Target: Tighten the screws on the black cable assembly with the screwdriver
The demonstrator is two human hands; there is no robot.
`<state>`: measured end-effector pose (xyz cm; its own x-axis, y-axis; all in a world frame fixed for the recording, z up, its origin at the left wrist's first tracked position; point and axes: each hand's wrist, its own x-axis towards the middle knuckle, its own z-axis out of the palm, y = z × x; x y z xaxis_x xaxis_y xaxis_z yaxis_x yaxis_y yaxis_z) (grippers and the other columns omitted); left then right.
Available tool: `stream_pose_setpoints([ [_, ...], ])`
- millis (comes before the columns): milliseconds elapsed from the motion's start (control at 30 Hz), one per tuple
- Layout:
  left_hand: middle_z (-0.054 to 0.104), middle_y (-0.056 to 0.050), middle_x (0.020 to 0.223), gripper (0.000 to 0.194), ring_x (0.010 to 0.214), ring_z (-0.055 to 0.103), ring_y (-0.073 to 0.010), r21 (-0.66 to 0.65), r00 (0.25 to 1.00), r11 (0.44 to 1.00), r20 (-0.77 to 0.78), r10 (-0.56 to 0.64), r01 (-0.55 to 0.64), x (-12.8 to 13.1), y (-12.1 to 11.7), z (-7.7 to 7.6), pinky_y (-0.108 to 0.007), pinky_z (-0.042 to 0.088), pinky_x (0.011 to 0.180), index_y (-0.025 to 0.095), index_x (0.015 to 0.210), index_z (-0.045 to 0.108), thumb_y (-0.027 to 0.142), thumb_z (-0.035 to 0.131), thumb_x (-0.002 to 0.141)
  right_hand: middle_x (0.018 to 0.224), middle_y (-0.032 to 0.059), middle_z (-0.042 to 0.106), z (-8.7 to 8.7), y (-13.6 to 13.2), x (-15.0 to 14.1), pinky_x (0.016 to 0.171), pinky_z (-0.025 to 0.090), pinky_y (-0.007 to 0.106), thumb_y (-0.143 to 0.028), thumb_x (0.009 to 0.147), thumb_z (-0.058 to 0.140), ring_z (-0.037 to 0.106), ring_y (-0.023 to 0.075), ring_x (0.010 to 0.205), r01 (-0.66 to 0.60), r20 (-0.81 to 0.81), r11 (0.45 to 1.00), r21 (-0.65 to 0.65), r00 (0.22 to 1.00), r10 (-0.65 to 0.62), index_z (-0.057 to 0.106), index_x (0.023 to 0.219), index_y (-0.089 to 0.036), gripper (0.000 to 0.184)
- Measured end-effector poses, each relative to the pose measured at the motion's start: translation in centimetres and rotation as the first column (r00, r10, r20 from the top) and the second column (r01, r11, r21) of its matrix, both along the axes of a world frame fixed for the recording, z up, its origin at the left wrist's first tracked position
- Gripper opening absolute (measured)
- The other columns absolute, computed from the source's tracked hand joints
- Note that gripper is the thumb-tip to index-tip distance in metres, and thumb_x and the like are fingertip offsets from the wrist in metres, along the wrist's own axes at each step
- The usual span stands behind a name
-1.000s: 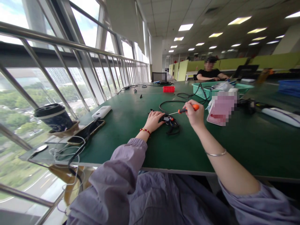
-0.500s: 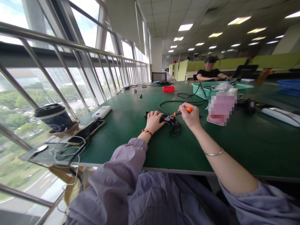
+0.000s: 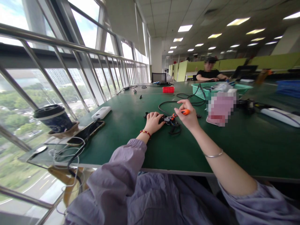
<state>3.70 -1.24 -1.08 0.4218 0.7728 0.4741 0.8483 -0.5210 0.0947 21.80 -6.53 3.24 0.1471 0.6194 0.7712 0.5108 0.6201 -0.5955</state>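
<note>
My left hand (image 3: 153, 122) is closed over a black device with wires (image 3: 169, 120), pressing it against the green table (image 3: 122, 137). Part of that device is hidden under my fingers. My right hand (image 3: 188, 115) grips a screwdriver (image 3: 185, 112) with an orange and black handle, its index finger raised off the handle. The screwdriver's shaft points left, toward the device, but I cannot tell whether its tip touches. A black cable (image 3: 164, 105) curves behind the device.
A small red box (image 3: 168, 90) and a green basket (image 3: 198, 91) stand farther back. Right of my hand lies a pink blurred item (image 3: 220, 107). On the left are a coffee cup (image 3: 54, 118), a white power bank (image 3: 101, 113) and a phone (image 3: 82, 135). Across the table sits a person (image 3: 209, 75).
My right hand has shifted slightly left, and its index finger has lifted and extended. The screwdriver handle sits a little lower and closer to the device. My left hand stays in place.
</note>
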Motion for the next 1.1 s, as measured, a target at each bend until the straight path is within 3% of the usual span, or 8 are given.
stream_pose_setpoints([
  [133,0.054,-0.006,0.121,0.045,0.117,0.039,-0.0272,-0.015,1.0,1.0,0.001,-0.004,0.004,-0.1,-0.04,0.07,-0.043,0.026,0.104,0.026,0.125,0.057,0.045,0.055,0.085,0.07,0.0006,0.063,0.09,-0.25,-0.14,0.065,0.043,0.028,-0.039,0.078,0.056,0.056,0.0146,0.062,0.018,0.015,0.999,-0.036,1.0,-0.018,0.059,0.072,-0.021,0.019],
  [200,0.054,-0.006,0.121,0.046,0.117,0.039,-0.0272,-0.021,1.0,1.0,0.004,-0.006,0.006,-0.11,-0.08,0.13,-0.043,0.026,0.104,0.026,0.125,0.057,0.047,0.055,0.085,0.075,0.0004,0.064,0.09,-0.29,-0.17,0.064,0.044,0.027,-0.033,0.075,0.058,0.056,0.0142,0.062,-0.006,0.017,1.0,-0.016,1.0,0.006,0.061,0.083,-0.021,0.015],
  [367,0.054,-0.007,0.122,0.047,0.118,0.039,-0.0274,-0.026,1.0,1.0,0.015,-0.005,0.006,-0.1,-0.24,0.37,-0.043,0.026,0.104,0.026,0.125,0.057,0.049,0.053,0.086,0.075,-0.002,0.06,0.07,-0.39,-0.25,0.065,0.046,0.027,-0.032,0.071,0.062,0.056,0.0145,0.064,-0.03,0.027,0.999,0.021,0.999,0.03,0.054,0.109,-0.022,0.04],
  [533,0.054,-0.006,0.122,0.045,0.118,0.039,-0.0266,-0.026,1.0,1.0,0.01,-0.003,0.004,-0.12,-0.25,0.43,-0.043,0.025,0.105,0.026,0.125,0.057,0.049,0.053,0.086,0.072,0.0005,0.063,0.26,-0.71,-0.39,0.065,0.045,0.028,-0.04,0.079,0.056,0.059,0.0153,0.063,-0.014,0.069,0.999,-0.042,0.997,0.017,0.06,0.079,-0.022,0.018],
  [600,0.054,-0.006,0.121,0.045,0.118,0.039,-0.0263,-0.024,1.0,1.0,0.007,-0.003,0.003,-0.14,-0.21,0.4,-0.042,0.025,0.105,0.027,0.125,0.057,0.049,0.053,0.087,0.079,0.0015,0.065,0.26,-0.67,-0.45,0.066,0.046,0.027,-0.036,0.077,0.057,0.06,0.0155,0.067,-0.023,0.057,1.0,0.0,0.998,0.023,0.06,0.087,-0.022,0.018],
  [767,0.054,-0.006,0.12,0.044,0.117,0.039,-0.0262,-0.023,1.0,1.0,0.01,-0.002,0.002,-0.14,-0.08,0.29,-0.042,0.026,0.104,0.027,0.125,0.058,0.049,0.054,0.087,0.085,0.0013,0.062,0.13,-0.48,-0.58,0.065,0.046,0.027,-0.032,0.07,0.064,0.057,0.0147,0.069,0.003,0.034,0.997,0.077,0.999,-0.006,0.05,0.118,-0.021,0.051],
  [967,0.054,-0.006,0.121,0.044,0.117,0.039,-0.0264,-0.027,1.0,1.0,0.005,0.003,-0.003,-0.12,0.01,0.27,-0.043,0.025,0.105,0.026,0.125,0.058,0.049,0.053,0.087,0.065,-0.0006,0.059,0.2,-0.78,-0.52,0.063,0.044,0.027,-0.041,0.078,0.057,0.056,0.0144,0.059,0.026,0.068,0.999,-0.045,0.997,-0.023,0.062,0.078,-0.022,0.02],
  [1100,0.055,-0.006,0.121,0.043,0.117,0.04,-0.0262,-0.029,1.0,1.0,0.003,0.004,-0.004,-0.12,0.08,0.27,-0.043,0.025,0.104,0.027,0.125,0.057,0.049,0.053,0.087,0.085,0.0021,0.063,0.19,-0.56,-0.52,0.068,0.047,0.028,-0.031,0.072,0.06,0.059,0.0157,0.071,-0.003,0.046,0.998,0.066,0.999,0.0,0.057,0.107,-0.022,0.036],
])
